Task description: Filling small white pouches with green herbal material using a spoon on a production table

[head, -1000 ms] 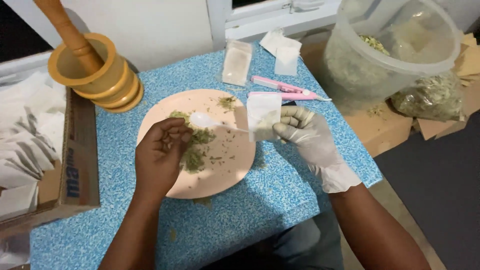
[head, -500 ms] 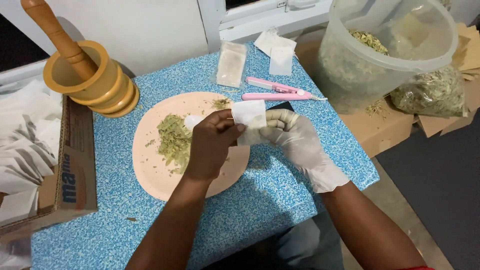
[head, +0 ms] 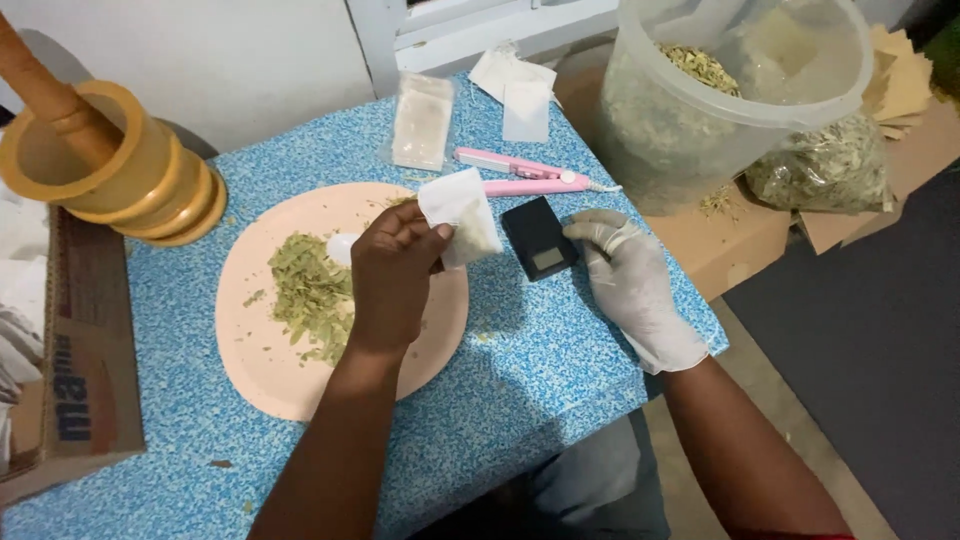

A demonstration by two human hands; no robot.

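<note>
Two hands flank the small black scale (head: 539,237) at frame centre: the gloved right hand (head: 628,288), fingers loosely spread and empty, rests just right of it, while the bare left hand (head: 393,275) pinches a white sachet (head: 461,213) just left, above the pink plate (head: 250,350).

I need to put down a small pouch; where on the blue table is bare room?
Free: blue speckled tabletop near edge, between pink round plate and white-gloved right hand. Crowded: back, around pink sealer tool and small black scale.

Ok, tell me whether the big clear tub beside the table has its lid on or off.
Off. The big clear tub stands open at the top, with no lid over its rim, and the dried green leaves inside show through the mouth.
</note>
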